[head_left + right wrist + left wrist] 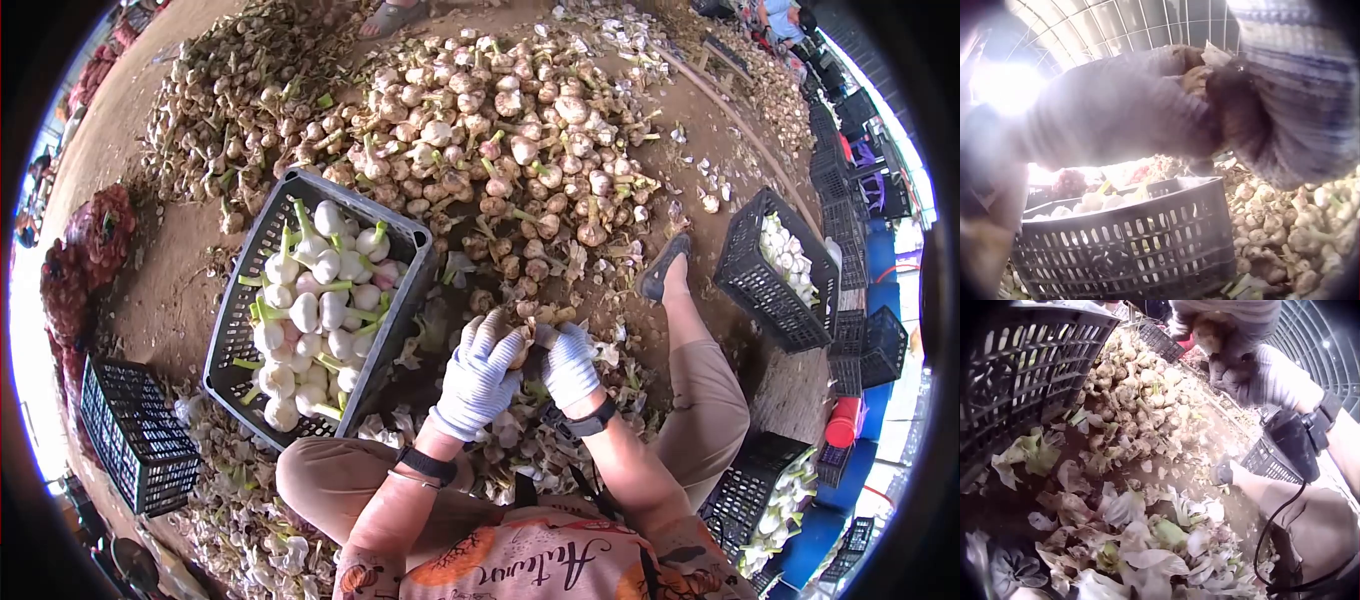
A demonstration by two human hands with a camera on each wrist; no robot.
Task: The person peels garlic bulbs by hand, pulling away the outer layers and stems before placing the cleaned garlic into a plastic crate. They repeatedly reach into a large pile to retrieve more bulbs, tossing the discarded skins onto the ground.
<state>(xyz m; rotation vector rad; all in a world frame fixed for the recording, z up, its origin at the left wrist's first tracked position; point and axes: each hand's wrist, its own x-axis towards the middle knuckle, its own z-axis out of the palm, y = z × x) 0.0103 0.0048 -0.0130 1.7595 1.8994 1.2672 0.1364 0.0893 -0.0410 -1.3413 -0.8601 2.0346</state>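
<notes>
Both hands wear white striped knit gloves and meet in front of the person's lap. My left hand grips a brownish, dirt-marked garlic bulb, its fingers curled round it. Close against the bulb, my right hand pinches at its outer skin with thumb and curled fingers; the dirty glove tips show in the right wrist view. The gloves partly hide the bulb. Left of the hands stands a grey plastic crate holding white, cleaned garlic bulbs with short green stems.
A heap of unpeeled garlic spreads over the ground ahead. Loose peeled skins lie below the hands. Another crate of garlic stands to the right, a black crate at the left near red mesh sacks. The person's bent legs flank the work.
</notes>
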